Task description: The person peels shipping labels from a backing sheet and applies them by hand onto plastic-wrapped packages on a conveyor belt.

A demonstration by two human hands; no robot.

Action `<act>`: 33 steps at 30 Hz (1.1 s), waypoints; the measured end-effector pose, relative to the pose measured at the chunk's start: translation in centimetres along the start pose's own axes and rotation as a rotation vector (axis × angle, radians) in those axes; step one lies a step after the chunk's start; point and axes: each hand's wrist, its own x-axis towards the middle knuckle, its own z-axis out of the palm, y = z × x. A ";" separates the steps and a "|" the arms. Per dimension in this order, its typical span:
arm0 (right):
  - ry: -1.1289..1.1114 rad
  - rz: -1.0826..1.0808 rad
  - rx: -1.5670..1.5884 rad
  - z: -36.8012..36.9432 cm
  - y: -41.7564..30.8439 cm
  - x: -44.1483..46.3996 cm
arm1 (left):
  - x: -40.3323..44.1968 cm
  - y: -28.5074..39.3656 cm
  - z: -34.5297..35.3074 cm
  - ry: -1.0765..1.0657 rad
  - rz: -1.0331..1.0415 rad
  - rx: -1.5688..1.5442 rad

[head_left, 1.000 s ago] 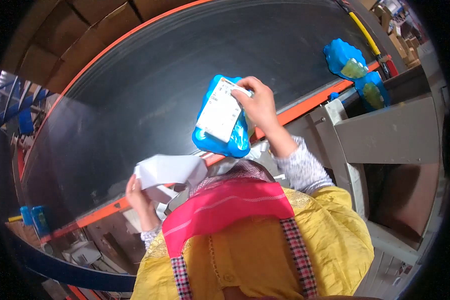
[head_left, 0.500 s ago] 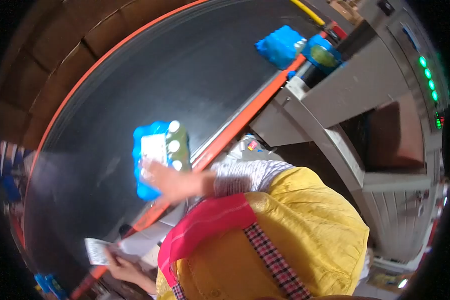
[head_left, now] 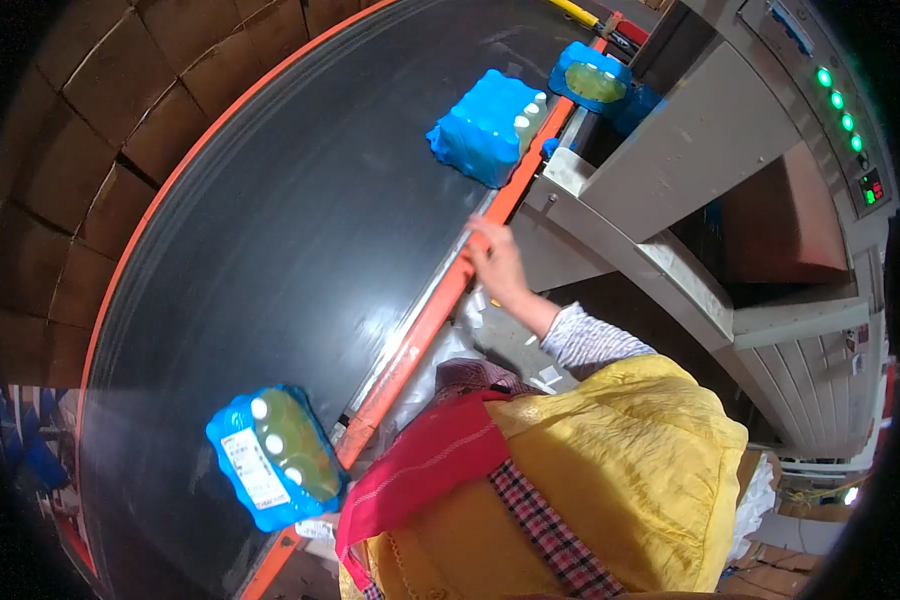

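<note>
My right hand (head_left: pixel 497 262) is over the orange rail (head_left: pixel 415 350) at the belt's near edge, its fingers loosely apart and holding nothing. Whether the fingertips touch the rail I cannot tell. Beyond it on the black belt (head_left: pixel 270 270) sits a blue-wrapped pack of bottles (head_left: pixel 485 125) with white caps along one side. At lower left lies another blue-wrapped bottle pack (head_left: pixel 322 450), with a white printed label (head_left: pixel 254 468) stuck on it. A bit of white label paper (head_left: pixel 315 529) shows beside that pack. My left hand is out of sight.
A third blue-wrapped pack (head_left: pixel 592 78) is at the machine's outlet. The grey machine (head_left: pixel 690 140) with green lights stands on the right. Stacked brown cartons (head_left: pixel 120 120) line the belt's far side. Paper scraps (head_left: pixel 545 380) lie below the rail.
My right hand has left the labelled pack and moved up and right to the rail. That pack has shifted down and left, the unlabelled one closer. My left hand has gone from view.
</note>
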 end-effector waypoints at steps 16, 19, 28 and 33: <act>-0.382 0.122 -0.350 -0.5 10.0 25.0 | 10.5 3.2 -0.9 0.332 0.278 0.459; -0.775 0.498 0.234 0.5 9.9 24.1 | 2.3 15.3 4.7 -0.220 0.131 -0.227; -0.587 0.397 0.209 6.0 10.1 5.5 | 0.4 23.9 18.1 -1.270 -0.260 -0.866; -0.110 0.704 0.527 -2.7 11.4 -11.4 | -7.2 23.1 23.7 -1.514 -0.164 -0.811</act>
